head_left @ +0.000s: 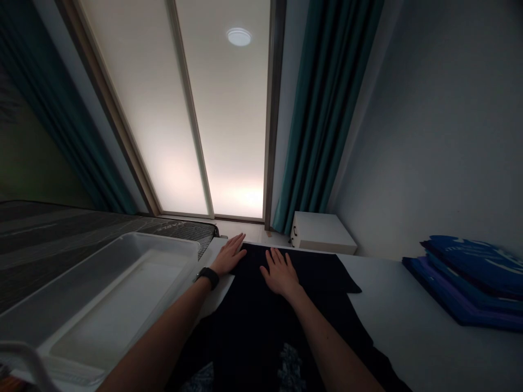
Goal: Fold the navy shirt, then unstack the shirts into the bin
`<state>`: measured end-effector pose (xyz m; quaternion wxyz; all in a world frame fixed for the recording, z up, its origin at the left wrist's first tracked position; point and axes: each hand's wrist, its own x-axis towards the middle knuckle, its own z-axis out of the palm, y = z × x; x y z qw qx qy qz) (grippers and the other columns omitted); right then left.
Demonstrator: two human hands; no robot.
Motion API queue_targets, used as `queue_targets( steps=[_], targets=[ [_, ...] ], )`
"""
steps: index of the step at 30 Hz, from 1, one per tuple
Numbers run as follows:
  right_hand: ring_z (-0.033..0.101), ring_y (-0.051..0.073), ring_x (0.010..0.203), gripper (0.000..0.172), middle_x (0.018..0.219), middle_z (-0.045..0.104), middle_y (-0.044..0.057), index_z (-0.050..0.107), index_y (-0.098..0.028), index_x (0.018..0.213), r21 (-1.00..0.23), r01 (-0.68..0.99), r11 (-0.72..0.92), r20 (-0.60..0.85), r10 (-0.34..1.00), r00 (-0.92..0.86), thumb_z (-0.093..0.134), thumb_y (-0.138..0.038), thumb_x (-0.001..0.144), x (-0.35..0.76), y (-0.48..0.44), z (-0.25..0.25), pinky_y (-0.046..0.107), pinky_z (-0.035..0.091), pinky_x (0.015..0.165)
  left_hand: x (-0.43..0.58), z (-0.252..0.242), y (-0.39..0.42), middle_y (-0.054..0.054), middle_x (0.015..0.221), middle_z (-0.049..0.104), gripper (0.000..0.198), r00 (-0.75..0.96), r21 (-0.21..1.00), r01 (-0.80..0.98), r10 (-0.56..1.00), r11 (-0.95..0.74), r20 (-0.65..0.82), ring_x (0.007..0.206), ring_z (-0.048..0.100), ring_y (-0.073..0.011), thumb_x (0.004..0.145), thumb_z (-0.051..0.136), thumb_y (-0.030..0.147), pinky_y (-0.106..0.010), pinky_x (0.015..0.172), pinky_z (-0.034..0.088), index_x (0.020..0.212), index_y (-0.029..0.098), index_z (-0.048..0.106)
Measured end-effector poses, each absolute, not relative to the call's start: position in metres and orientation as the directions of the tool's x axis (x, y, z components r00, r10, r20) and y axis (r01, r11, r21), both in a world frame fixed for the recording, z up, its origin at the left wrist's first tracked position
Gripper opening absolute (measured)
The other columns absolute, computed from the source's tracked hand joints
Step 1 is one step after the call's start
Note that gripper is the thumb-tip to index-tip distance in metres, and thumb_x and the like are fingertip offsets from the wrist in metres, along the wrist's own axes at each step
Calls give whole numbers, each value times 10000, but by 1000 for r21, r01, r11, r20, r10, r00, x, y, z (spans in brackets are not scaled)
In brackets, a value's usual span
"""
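1. The left hand (229, 254) lies palm down at the 11 o'clock corner of a black garment (261, 321). Its grip is released, the fingers straight and slightly spread, partly on the cloth and partly on the white surface (408, 326).
2. The right hand (280, 274) rests flat on the same garment, just beside the left, toward 12 o'clock. Its grip is also released and clasps nothing.
3. The garment is spread on the surface in the lower middle of the view. The room is dim, so its cut and folds are hard to read. A pale print (289, 370) at 6 o'clock is cut off by the frame edge.
4. A black wristwatch (208, 276) sits on the left wrist with its face too dark to make out.
5. A white plastic tub (81, 283) stands at 9 o'clock of the garment, with its near end out of frame.
6. A stack of blue folded cloth (469, 272) lies at 3 o'clock, well apart from the hands and cropped at the right edge.
7. A white drawer unit (322, 234) stands past the surface at 1 o'clock, below a teal curtain (327, 109).
8. Frosted window panels (163, 109) fill 12 o'clock, and nothing behind them can be seen.
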<state>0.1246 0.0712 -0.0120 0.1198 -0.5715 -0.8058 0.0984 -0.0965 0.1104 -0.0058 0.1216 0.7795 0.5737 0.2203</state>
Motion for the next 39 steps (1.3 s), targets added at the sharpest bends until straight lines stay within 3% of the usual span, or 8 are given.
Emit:
queue_targets(
  steps=[5, 10, 17, 23, 39],
  targets=[
    [122, 212, 1450, 652, 1555, 221, 114, 303, -145, 1476, -290, 900, 326, 79, 945, -317, 322, -508, 935, 123, 69, -10, 474, 31, 1158, -97, -2, 92, -29, 1578, 197, 621, 414, 367, 813, 892, -452, 183, 1453, 145, -190, 944, 380, 489, -374, 1158, 176, 1502, 268, 220],
    [111, 212, 1451, 681, 1562, 195, 109, 282, -129, 1483, -285, 904, 319, 56, 947, -316, 308, -523, 929, 123, 68, -6, 475, 18, 1157, -93, -1, 81, -25, 1556, 262, 597, 516, 251, 812, 849, -528, 114, 1438, 211, -194, 928, 417, 522, -399, 1170, 122, 1473, 312, 295],
    [26, 198, 1458, 732, 1583, 114, 88, 193, -131, 1508, -252, 922, 293, -37, 949, -312, 237, -566, 921, 123, 68, -1, 444, -52, 1152, -89, 0, 85, -40, 1568, 212, 651, 440, 233, 865, 895, -445, 76, 1434, 223, -202, 926, 377, 570, -385, 1170, 130, 1490, 266, 265],
    [-12, 189, 1458, 731, 1590, 61, 75, 145, -123, 1516, -259, 925, 278, -119, 941, -316, 196, -556, 930, 131, 65, 9, 425, -49, 1156, -90, 1, 86, -35, 1562, 230, 634, 407, 229, 882, 910, -413, 76, 1426, 249, -201, 915, 419, 509, -379, 1173, 143, 1479, 244, 300],
    [105, 207, 1452, 666, 1573, 161, 71, 213, -130, 1503, -144, 983, 113, -48, 991, -121, 190, -507, 955, 260, 26, -6, 447, 43, 1167, -91, -5, 91, -33, 1548, 276, 610, 446, 223, 860, 888, -460, 112, 1411, 287, -227, 900, 412, 493, -419, 1169, 174, 1457, 255, 351]
  ],
)
